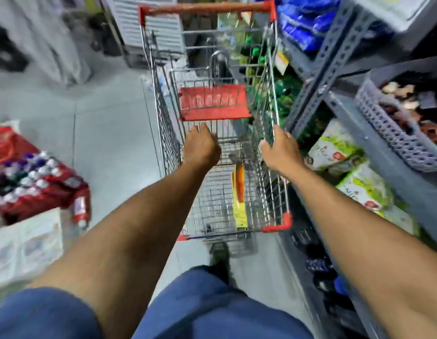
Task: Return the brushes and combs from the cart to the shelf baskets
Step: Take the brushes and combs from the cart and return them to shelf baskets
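A wire shopping cart with red corners stands in the aisle in front of me. My left hand reaches down into it just below the red seat flap; its fingers point away and hide what, if anything, they hold. My right hand grips the cart's right rim. A long item in yellow and orange packaging lies on the cart floor, below and between my hands. A grey perforated basket with dark, blurred items stands on the shelf to the right.
A grey metal shelf frame runs close along the cart's right side, with green-and-white bags on a lower level. On the floor to the left are a red pack of bottles and white boxes.
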The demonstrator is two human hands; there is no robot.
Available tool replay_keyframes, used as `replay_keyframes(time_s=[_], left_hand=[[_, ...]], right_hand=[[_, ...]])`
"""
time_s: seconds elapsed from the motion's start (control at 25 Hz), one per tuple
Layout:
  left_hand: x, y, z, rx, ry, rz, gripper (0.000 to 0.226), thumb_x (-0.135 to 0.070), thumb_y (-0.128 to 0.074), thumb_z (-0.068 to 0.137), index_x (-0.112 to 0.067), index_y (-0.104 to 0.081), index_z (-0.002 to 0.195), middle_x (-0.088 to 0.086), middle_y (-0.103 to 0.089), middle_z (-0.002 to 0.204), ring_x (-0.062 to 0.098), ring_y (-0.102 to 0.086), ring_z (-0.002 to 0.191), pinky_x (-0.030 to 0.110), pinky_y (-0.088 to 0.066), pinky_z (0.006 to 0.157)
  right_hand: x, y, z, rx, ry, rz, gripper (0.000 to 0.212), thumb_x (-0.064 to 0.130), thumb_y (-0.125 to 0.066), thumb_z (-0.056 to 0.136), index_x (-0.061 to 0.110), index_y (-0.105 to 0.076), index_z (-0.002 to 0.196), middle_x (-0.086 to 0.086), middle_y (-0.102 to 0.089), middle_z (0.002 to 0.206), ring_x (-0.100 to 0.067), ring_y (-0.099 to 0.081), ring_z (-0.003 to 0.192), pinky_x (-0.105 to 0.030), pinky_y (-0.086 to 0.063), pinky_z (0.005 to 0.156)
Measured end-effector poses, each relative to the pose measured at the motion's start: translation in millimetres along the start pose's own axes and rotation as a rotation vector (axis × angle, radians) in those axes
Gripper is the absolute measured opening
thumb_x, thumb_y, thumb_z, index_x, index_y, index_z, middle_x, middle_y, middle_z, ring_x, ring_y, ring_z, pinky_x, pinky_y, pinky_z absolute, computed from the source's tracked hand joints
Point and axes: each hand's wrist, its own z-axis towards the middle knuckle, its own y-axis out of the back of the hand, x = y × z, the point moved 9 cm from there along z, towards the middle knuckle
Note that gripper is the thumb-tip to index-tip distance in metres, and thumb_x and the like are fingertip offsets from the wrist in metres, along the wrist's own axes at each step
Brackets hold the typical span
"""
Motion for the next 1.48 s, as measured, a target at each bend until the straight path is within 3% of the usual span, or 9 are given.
replay_keyframes(time_s=[0.24, 0.44, 0.6, 0.64, 0.76, 0.84, 1.0, 1.32, 1.48], left_hand=[[55.1, -101.6, 9.0, 0.306, 0.276, -0.273, 0.043, -0.026, -0.041, 0.1, 0.004, -0.046, 0.13, 0.026, -0.055, 0.133, 0.039, -0.051, 0.122, 0.041, -0.042, 0.099], [91.5, -190.7, 4.3, 0.478, 0.509, -0.414, 0.048, -0.027, -0.048, 0.098, 0.002, -0.046, 0.136, 0.022, -0.05, 0.142, 0.035, -0.049, 0.129, 0.038, -0.041, 0.107], [103.4, -247.8, 5.0, 0.557, 0.555, -0.42, 0.043, -0.021, -0.05, 0.097, 0.003, -0.05, 0.133, 0.023, -0.053, 0.139, 0.025, -0.062, 0.109, 0.004, -0.043, 0.068], [103.9, -261.4, 8.5, 0.582, 0.539, -0.417, 0.042, -0.02, -0.051, 0.097, 0.003, -0.051, 0.132, 0.023, -0.056, 0.135, 0.023, -0.064, 0.101, 0.005, -0.044, 0.063], [111.9, -289.0, 14.5, 0.609, 0.576, -0.375, 0.038, -0.018, -0.054, 0.094, -0.004, -0.056, 0.129, 0.019, -0.063, 0.128, 0.031, -0.063, 0.11, 0.029, -0.051, 0.091], [115.7, -302.2, 20.5, 0.6, 0.59, -0.378, 0.037, -0.015, -0.056, 0.092, -0.005, -0.058, 0.128, 0.016, -0.065, 0.128, 0.029, -0.062, 0.115, 0.029, -0.046, 0.098], [120.4, -318.0, 37.1, 0.567, 0.587, -0.357, 0.036, -0.015, -0.061, 0.09, -0.006, -0.062, 0.124, 0.015, -0.067, 0.125, 0.028, -0.062, 0.115, 0.033, -0.047, 0.101], [136.0, -335.9, 39.6, 0.556, 0.69, -0.464, 0.037, -0.018, -0.074, 0.08, -0.008, -0.068, 0.115, 0.012, -0.074, 0.109, 0.028, -0.07, 0.1, 0.041, -0.054, 0.094], [137.1, -337.7, 37.5, 0.551, 0.713, -0.544, 0.034, -0.012, -0.072, 0.08, -0.006, -0.066, 0.113, 0.013, -0.075, 0.099, 0.025, -0.072, 0.085, 0.042, -0.058, 0.087]], right_hand=[[-37.9, -110.9, 20.7, 0.335, -0.24, 0.136, 0.051, 0.033, -0.052, 0.089, 0.012, -0.037, 0.133, -0.012, -0.058, 0.125, -0.019, -0.059, 0.081, -0.032, -0.049, 0.07], [-98.8, -184.2, 33.5, 0.453, -0.443, 0.073, 0.056, 0.027, -0.057, 0.087, 0.012, -0.034, 0.136, -0.014, -0.049, 0.135, -0.018, -0.055, 0.088, -0.028, -0.047, 0.072], [-128.7, -228.1, 44.1, 0.47, -0.522, 0.042, 0.065, 0.019, -0.061, 0.084, 0.01, -0.029, 0.139, -0.016, -0.052, 0.133, -0.029, -0.057, 0.105, -0.041, -0.051, 0.089], [-134.2, -238.9, 51.0, 0.461, -0.536, 0.035, 0.061, 0.019, -0.062, 0.083, 0.008, -0.034, 0.136, -0.016, -0.056, 0.128, -0.032, -0.059, 0.104, -0.041, -0.051, 0.087], [-148.9, -265.1, 68.0, 0.415, -0.571, -0.04, 0.043, 0.026, -0.065, 0.081, 0.006, -0.052, 0.117, -0.015, -0.063, 0.114, -0.033, -0.061, 0.097, -0.032, -0.045, 0.071], [-155.1, -278.2, 79.6, 0.371, -0.573, -0.051, 0.034, 0.028, -0.067, 0.08, 0.007, -0.058, 0.106, -0.01, -0.065, 0.103, -0.029, -0.062, 0.092, -0.022, -0.038, 0.063], [-167.6, -291.1, 95.5, 0.304, -0.588, -0.043, 0.021, 0.028, -0.07, 0.078, 0.019, -0.052, 0.073, 0.008, -0.04, 0.06, -0.005, -0.042, 0.049, -0.016, -0.024, 0.033], [-198.2, -304.0, 96.1, 0.392, -0.763, 0.039, 0.043, 0.031, -0.075, 0.073, 0.01, -0.056, 0.106, -0.01, -0.063, 0.107, -0.03, -0.061, 0.093, -0.028, -0.041, 0.056], [-204.7, -307.3, 95.0, 0.383, -0.805, 0.075, 0.039, 0.026, -0.071, 0.078, 0.011, -0.05, 0.108, -0.014, -0.059, 0.116, -0.028, -0.056, 0.094, -0.033, -0.044, 0.067]])
